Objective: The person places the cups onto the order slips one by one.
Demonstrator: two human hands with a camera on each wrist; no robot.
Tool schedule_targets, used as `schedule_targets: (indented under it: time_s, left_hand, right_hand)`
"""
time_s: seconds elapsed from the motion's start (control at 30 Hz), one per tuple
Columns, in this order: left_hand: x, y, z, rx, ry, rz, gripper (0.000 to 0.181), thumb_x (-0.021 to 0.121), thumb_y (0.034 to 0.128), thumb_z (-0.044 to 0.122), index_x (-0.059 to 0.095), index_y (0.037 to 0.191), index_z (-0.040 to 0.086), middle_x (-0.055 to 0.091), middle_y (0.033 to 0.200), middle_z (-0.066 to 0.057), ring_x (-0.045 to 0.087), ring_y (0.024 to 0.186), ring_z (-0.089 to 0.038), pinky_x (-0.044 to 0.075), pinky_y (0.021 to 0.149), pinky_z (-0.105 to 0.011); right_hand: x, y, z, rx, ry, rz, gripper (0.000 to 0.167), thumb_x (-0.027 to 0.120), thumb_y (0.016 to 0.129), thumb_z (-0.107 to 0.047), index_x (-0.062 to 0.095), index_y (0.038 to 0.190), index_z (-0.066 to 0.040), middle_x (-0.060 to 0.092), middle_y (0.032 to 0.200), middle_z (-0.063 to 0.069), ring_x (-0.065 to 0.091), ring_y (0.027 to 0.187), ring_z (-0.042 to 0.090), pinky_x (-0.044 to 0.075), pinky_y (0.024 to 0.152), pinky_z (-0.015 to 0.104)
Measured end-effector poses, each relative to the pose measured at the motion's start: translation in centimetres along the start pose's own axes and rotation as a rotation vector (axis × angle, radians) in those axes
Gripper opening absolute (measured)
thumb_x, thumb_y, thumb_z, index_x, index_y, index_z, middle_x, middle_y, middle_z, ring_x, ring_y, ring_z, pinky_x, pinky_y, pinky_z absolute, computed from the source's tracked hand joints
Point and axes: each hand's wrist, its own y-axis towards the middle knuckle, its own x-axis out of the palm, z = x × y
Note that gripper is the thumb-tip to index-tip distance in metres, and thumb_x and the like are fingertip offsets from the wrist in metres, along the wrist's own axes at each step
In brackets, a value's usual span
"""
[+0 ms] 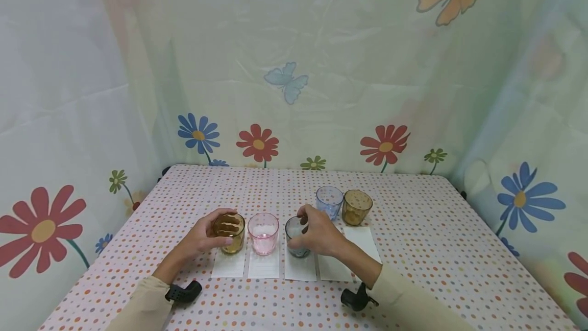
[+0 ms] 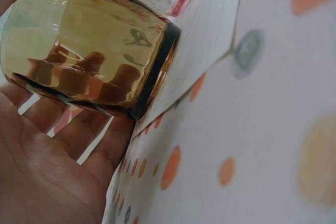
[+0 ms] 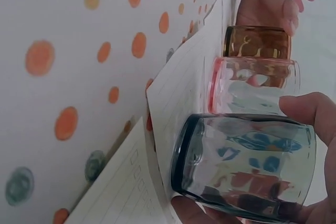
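Note:
An amber glass (image 1: 236,236) stands upright on the leftmost paper card (image 1: 227,268), and my left hand (image 1: 202,235) grips it from the left, thumb in front and fingers behind. In the left wrist view the fingers show through the amber glass (image 2: 89,45). Beside it a pink clear glass (image 1: 264,234) sits on another card, untouched. My right hand (image 1: 321,233) holds a grey-blue glass (image 1: 298,252) over the third card, thumb on the near side. The right wrist view shows that grey-blue glass (image 3: 247,166) with its base at the card.
A light blue glass (image 1: 328,199) and a second amber glass (image 1: 357,208) stand close together behind the right hand. More lined cards, among them a right-hand card (image 1: 367,243), lie under and beside the right forearm. A dotted cloth (image 1: 413,269) covers the table; flowered curtains surround it.

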Motion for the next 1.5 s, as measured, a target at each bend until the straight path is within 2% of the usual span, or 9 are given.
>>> schedule_targets:
  time_s: [0.23,0.4,0.7,0.9,1.0,1.13,1.23,1.33,1.5]
  left_hand:
    - [0.1,0.0,-0.1,-0.002,0.016,0.004,0.062,0.07,0.0912,0.008,0.044,0.146,0.0,0.058,0.133,-0.028,0.061,0.119,-0.042,0.054,0.098,-0.033]
    - [0.0,0.0,-0.2,0.009,0.012,0.002,0.063,0.07,0.0912,0.007,0.042,0.146,-0.005,0.058,0.133,-0.029,0.06,0.119,-0.044,0.055,0.097,-0.032]
    - [0.1,0.3,-0.2,0.004,0.01,-0.005,0.063,0.07,0.0911,0.009,0.043,0.147,-0.002,0.058,0.133,-0.029,0.061,0.119,-0.044,0.054,0.098,-0.034]
    - [0.1,0.4,-0.2,0.011,0.01,-0.007,0.062,0.069,0.0911,0.008,0.044,0.147,-0.001,0.058,0.133,-0.03,0.061,0.119,-0.043,0.055,0.098,-0.034]
    - [0.1,0.4,-0.3,0.012,0.009,-0.009,0.062,0.069,0.091,0.009,0.044,0.147,0.0,0.058,0.133,-0.029,0.061,0.119,-0.043,0.054,0.098,-0.034]
    - [0.2,0.4,-0.4,0.01,0.003,-0.012,0.062,0.07,0.0909,0.009,0.044,0.147,0.001,0.058,0.133,-0.029,0.061,0.119,-0.043,0.054,0.098,-0.034]
    - [0.2,0.4,-0.4,0.007,0.001,-0.008,0.063,0.07,0.0909,0.008,0.042,0.146,-0.005,0.057,0.134,-0.03,0.062,0.119,-0.04,0.055,0.098,-0.035]
    - [0.2,0.3,-0.3,0.005,0.002,-0.008,0.064,0.069,0.0911,0.005,0.04,0.146,-0.01,0.056,0.134,-0.031,0.062,0.119,-0.04,0.055,0.098,-0.035]
    - [0.1,0.2,0.0,-0.004,0.008,0.002,0.062,0.07,0.0911,0.006,0.043,0.146,-0.004,0.058,0.133,-0.03,0.06,0.119,-0.044,0.055,0.098,-0.034]
  right_hand:
    - [-0.2,0.2,-0.1,0.02,-0.013,-0.024,0.07,0.091,0.067,-0.023,0.054,0.123,-0.002,0.061,0.113,0.013,0.063,0.098,0.03,0.055,0.078,0.04]
    - [-0.4,0.3,-0.5,0.063,-0.018,-0.04,0.072,0.093,0.067,-0.023,0.053,0.123,-0.002,0.06,0.114,0.013,0.063,0.098,0.027,0.055,0.078,0.041]
    - [-0.1,-0.3,-0.9,0.101,0.017,-0.006,0.072,0.093,0.068,-0.021,0.053,0.125,-0.002,0.061,0.118,0.015,0.06,0.107,0.033,0.054,0.086,0.046]
    - [-0.1,-0.6,-0.9,0.107,0.05,-0.008,0.074,0.091,0.071,-0.021,0.051,0.129,-0.001,0.06,0.122,0.018,0.06,0.107,0.034,0.054,0.083,0.045]
    - [-0.2,-0.7,-0.9,0.123,0.025,-0.011,0.076,0.093,0.07,-0.023,0.051,0.13,-0.003,0.061,0.123,0.016,0.06,0.107,0.033,0.055,0.081,0.045]
    - [-0.3,-0.9,-1.0,0.145,-0.017,-0.015,0.088,0.096,0.069,-0.031,0.048,0.138,-0.005,0.059,0.131,0.017,0.06,0.114,0.035,0.054,0.087,0.05]
    - [-0.5,-1.2,-1.1,0.147,-0.01,-0.01,0.095,0.095,0.07,-0.036,0.045,0.145,-0.008,0.057,0.136,0.019,0.059,0.118,0.037,0.054,0.089,0.053]
    - [-0.9,-1.5,-1.2,0.146,0.029,-0.002,0.093,0.092,0.073,-0.039,0.044,0.147,-0.01,0.055,0.139,0.019,0.058,0.12,0.038,0.055,0.087,0.052]
    - [-1.4,-1.9,-1.2,0.146,0.057,0.019,0.081,0.084,0.082,-0.045,0.047,0.145,-0.009,0.057,0.137,0.018,0.058,0.121,0.038,0.055,0.087,0.05]
